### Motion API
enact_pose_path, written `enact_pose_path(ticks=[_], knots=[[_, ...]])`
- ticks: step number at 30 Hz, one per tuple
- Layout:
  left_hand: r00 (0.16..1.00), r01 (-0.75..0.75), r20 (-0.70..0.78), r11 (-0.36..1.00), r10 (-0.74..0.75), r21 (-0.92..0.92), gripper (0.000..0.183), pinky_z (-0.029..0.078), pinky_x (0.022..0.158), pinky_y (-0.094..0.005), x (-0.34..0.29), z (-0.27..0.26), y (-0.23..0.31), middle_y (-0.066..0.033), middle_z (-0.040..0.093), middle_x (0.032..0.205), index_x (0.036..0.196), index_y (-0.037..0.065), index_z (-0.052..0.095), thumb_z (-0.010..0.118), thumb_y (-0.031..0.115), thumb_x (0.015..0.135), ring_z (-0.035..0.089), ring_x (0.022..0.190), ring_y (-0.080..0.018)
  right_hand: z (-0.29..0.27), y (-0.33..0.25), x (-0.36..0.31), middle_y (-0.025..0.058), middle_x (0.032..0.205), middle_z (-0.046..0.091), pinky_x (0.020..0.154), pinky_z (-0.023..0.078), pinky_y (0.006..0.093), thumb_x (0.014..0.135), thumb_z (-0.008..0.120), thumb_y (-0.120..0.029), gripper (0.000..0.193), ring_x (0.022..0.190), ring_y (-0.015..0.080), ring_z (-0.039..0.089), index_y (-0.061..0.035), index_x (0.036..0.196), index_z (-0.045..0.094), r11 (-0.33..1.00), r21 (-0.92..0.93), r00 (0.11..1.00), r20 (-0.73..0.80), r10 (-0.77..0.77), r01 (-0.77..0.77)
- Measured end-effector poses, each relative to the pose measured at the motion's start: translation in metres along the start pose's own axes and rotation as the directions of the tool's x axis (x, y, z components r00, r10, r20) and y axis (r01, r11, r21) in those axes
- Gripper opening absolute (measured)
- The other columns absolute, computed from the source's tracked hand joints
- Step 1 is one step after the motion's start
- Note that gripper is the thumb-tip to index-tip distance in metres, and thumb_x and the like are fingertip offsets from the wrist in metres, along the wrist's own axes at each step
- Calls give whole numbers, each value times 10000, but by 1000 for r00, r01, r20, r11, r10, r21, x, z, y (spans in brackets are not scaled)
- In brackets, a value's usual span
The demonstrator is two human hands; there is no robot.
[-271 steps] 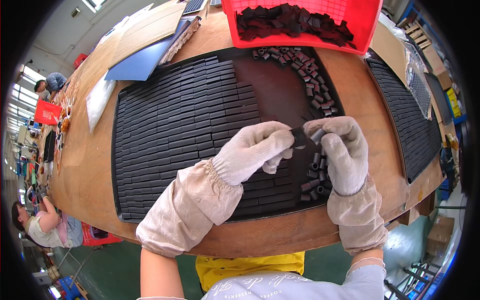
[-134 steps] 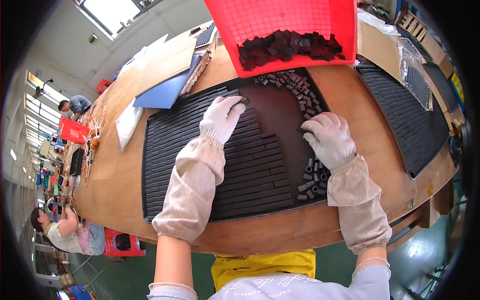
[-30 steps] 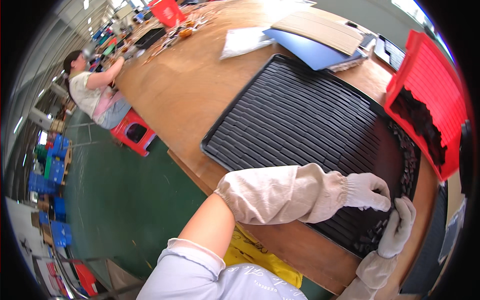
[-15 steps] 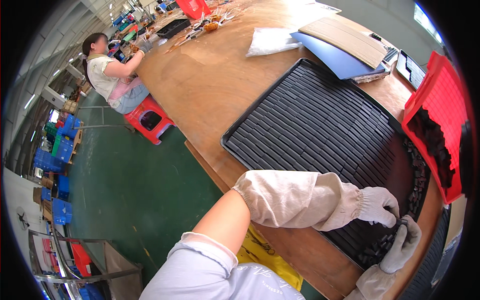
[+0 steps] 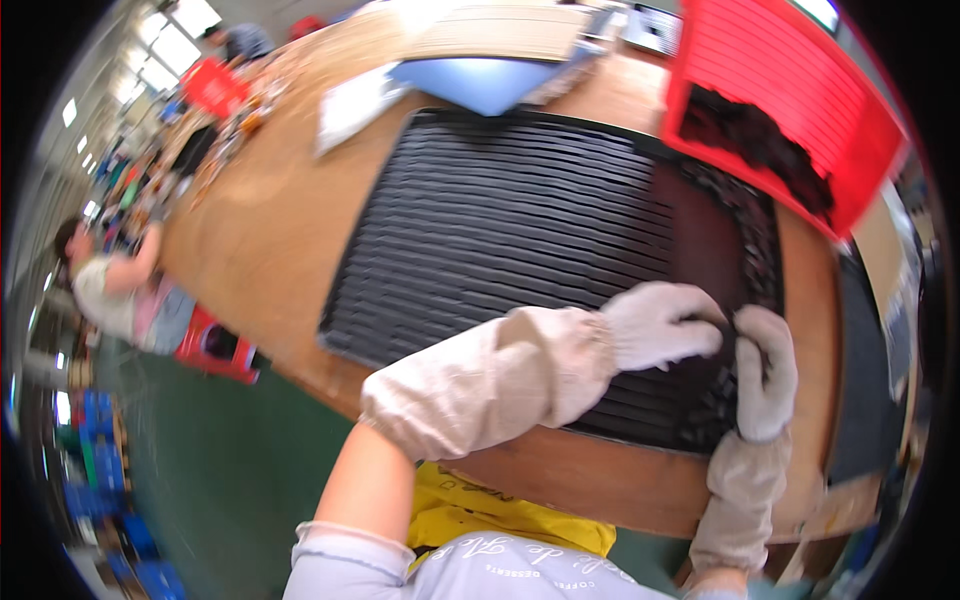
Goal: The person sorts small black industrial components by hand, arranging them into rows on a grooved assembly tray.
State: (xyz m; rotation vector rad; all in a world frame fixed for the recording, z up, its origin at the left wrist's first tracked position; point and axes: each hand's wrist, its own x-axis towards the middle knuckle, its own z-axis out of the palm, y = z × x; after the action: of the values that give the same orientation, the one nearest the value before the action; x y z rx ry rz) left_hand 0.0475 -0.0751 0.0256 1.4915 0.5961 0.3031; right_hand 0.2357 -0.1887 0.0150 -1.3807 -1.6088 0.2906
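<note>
A black tray (image 5: 705, 235) lies before me, mostly filled with lined-up rows of small black strips (image 5: 500, 230). Loose black pieces (image 5: 758, 240) are heaped along its right side and near corner. Over the tray's right part, my left hand (image 5: 660, 325), in a white knit glove, has its fingers curled downward. Close beside it, at the right edge, my gloved right hand (image 5: 767, 375) bends thumb and forefinger toward each other. Blur and the dark background hide what either set of fingertips holds. Pale sleeve covers reach over both forearms.
A tilted red basket (image 5: 790, 70) with black pieces stands at the far right. Behind the tray lie cardboard (image 5: 490, 32), a blue sheet (image 5: 480, 85) and a white bag (image 5: 358, 105). At the left, a co-worker (image 5: 115, 285) sits on a red stool (image 5: 215, 350).
My view has turned to the right, so the tray sits further left and more level. My hands, which met at the fingertips over the near corner, are now slightly apart, further up the tray's right side.
</note>
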Motion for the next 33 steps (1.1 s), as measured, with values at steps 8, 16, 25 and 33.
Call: enact_pose_path(ticks=[8,16,25,33], knots=[[703,-306,-389,747,595,590,229,528,809,-303,25,-25,-23,-100,699,960,1074,50,702,713,161,874,675,885,-191,-29,13,5,65,1015,663,850,494,259,954,585,-21,147,948,113,621,11,1081,653,959,129,876,-391,283,-252],[823,-25,-217,415,525,910,176,542,694,-426,41,-7,-6,-96,619,898,1034,215,719,674,268,872,662,841,-316,-29,15,4,104,954,673,772,523,277,898,639,-14,119,847,172,658,2,1004,689,982,55,885,-425,188,-182],[912,57,-90,94,400,994,205,553,673,-449,37,-9,-6,-108,581,908,1086,238,695,620,259,896,653,817,-329,-38,19,7,104,976,674,768,530,286,912,636,-34,125,862,168,665,4,1016,694,988,32,875,-462,147,-149],[803,-117,-144,390,578,913,262,538,675,-426,29,-10,-23,-102,609,905,1117,214,676,608,110,886,640,774,-340,-41,47,5,105,996,692,816,524,302,915,647,-93,154,918,196,669,-20,1038,706,970,37,818,-530,222,-240]])
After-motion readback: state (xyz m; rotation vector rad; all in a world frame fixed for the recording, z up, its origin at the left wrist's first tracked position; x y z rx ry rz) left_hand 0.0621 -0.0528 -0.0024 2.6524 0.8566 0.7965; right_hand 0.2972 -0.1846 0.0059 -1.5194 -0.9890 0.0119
